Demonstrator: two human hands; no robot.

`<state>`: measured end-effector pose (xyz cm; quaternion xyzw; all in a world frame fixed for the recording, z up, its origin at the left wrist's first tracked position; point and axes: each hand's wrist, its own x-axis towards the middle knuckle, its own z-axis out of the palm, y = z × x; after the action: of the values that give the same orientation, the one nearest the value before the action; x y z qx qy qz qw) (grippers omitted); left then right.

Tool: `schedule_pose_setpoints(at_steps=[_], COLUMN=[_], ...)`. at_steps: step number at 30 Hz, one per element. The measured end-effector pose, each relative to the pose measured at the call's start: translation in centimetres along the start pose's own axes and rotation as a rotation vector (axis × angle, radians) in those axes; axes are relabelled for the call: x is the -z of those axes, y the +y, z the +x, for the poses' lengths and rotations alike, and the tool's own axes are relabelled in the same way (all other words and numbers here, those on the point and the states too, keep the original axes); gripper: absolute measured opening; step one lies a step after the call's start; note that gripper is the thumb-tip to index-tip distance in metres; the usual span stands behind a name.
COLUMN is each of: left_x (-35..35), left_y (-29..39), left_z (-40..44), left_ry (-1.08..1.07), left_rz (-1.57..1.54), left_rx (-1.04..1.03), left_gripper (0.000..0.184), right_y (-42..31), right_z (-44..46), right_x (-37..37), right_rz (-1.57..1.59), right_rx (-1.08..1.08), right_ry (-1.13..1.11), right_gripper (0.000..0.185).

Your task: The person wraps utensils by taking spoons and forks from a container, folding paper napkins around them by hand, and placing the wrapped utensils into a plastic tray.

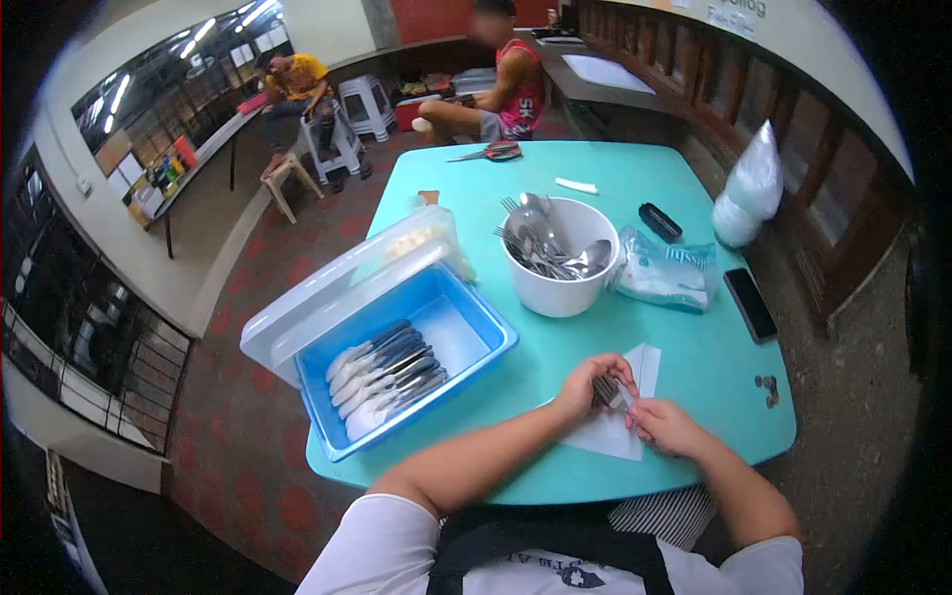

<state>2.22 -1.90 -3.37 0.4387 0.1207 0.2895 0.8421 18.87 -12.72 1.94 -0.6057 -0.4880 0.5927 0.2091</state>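
Near the front of the turquoise table (535,466), my left hand (593,385) is closed around a fork (606,391), its tines showing. My right hand (664,428) pinches a white paper napkin (615,438) beside the fork, and part of the napkin lies on the tabletop under both hands. To the left stands a blue plastic box (479,342) with several napkin-wrapped cutlery sets (385,382) in a row. Its translucent lid (337,288) leans up at the back. Beyond my hands, a white tub (558,297) holds several loose spoons and forks (540,238).
A napkin pack (666,281), black case (659,223), phone (751,304) and coins (770,390) lie on the right. Red-handled scissors (502,151) and a white strip (576,185) are at the far side. A filled plastic bag (747,193) stands beyond; two people sit farther back.
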Motion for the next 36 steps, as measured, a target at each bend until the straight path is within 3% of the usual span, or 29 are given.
schedule_pose_setpoints(at_steps=[4, 7, 9, 10, 13, 19, 23, 27, 31, 36], left_x=[-2.0, -0.8, 0.1, 0.2, -0.3, -1.8, -1.3, -0.5, -0.3, -0.1], left_y=[0.7, -0.6, 0.6, 2.0, 3.5, 4.6, 3.7, 3.1, 2.6, 2.2], left_z=[-0.7, 0.0, -0.4, -0.9, -1.9, -2.7, -2.7, -2.7, -2.1, -2.2], left_ry=[0.173, 0.296, 0.386, 0.412, 0.463, 0.433, 0.428, 0.384, 0.361, 0.385], left_rz=[-0.112, 0.293, 1.023, 1.39, 1.595, 1.655, 1.591, 1.631, 1.684, 1.365], left_rx=[0.049, -0.293, -0.325, -0.331, -0.022, 0.152, 0.211, 0.162, 0.114, -0.008], left_gripper=[0.041, 0.038, 0.037, 0.039, 0.047, 0.055, 0.052, 0.046, 0.045, 0.06], right_y=[0.8, 2.0, 2.6, 2.6, 2.1, 2.0, 2.5, 2.1, -0.7, -1.6], right_z=[-0.7, -1.2, -1.9, -2.2, -3.0, -3.2, -2.8, -1.3, -1.2, -0.9], right_x=[-0.5, 0.2, 0.5, 0.5, 0.7, -0.1, -0.5, 0.0, 0.2, 1.0], right_rz=[0.188, 0.194, 0.188, 0.168, 0.115, -0.04, -0.183, -0.267, -0.233, -0.203], right_rx=[-0.097, -0.114, -0.143, -0.154, -0.158, -0.179, -0.145, -0.124, -0.303, -0.386], right_ry=[0.053, 0.097, 0.111, 0.102, 0.097, 0.157, 0.185, 0.147, 0.061, -0.019], right_gripper=[0.026, 0.026, 0.027, 0.027, 0.026, 0.025, 0.027, 0.028, 0.023, 0.019])
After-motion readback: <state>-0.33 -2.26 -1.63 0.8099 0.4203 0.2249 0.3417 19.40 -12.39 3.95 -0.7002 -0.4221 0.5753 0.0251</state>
